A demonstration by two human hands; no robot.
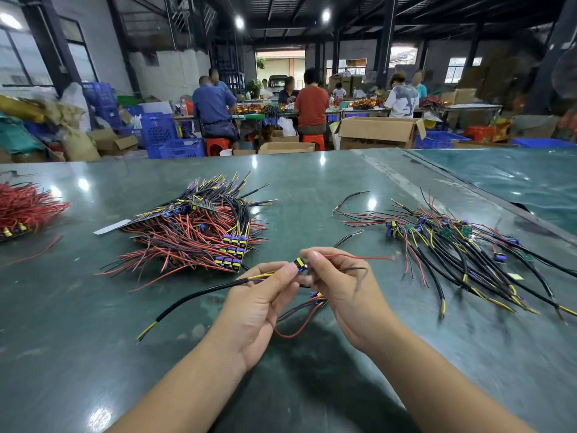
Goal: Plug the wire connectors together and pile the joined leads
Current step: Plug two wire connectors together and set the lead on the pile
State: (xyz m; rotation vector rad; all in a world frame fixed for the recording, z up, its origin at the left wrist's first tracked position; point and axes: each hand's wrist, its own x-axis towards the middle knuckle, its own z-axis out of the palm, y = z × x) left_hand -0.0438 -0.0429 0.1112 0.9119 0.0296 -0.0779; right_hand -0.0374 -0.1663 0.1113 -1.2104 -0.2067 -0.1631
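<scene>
Small yellow-and-purple connector [299,263] held up above the table [312,189], pinched between both hands at centre frame. Left hand [262,303] pinches it from the left with thumb and fingertips, fingers curled; a black sheathed lead [199,296] with yellow and purple cores runs from that grip out left and down, its yellow tip near the table surface. Right hand [340,287] pinches the connector from the right, fingers curled round thin red and black wires [359,259] that stick out to the right. A second small connector [317,295] hangs just below the right hand's fingers, with a red wire loop [292,332] drooping under both hands. Whether the two halves are fully mated, cannot tell. Left of the hands, a dense pile of joined leads [193,235], red and black wires fanned out, connectors stacked at its near right edge. Right of the hands, a looser spread of black-sheathed leads [462,254] with small green boards and purple parts. Far left edge, a bundle of red wires [25,207]. Table top dark green, glossy. Behind it, people seated at workbenches [312,104], blue crates [175,142], cardboard boxes [377,132].
</scene>
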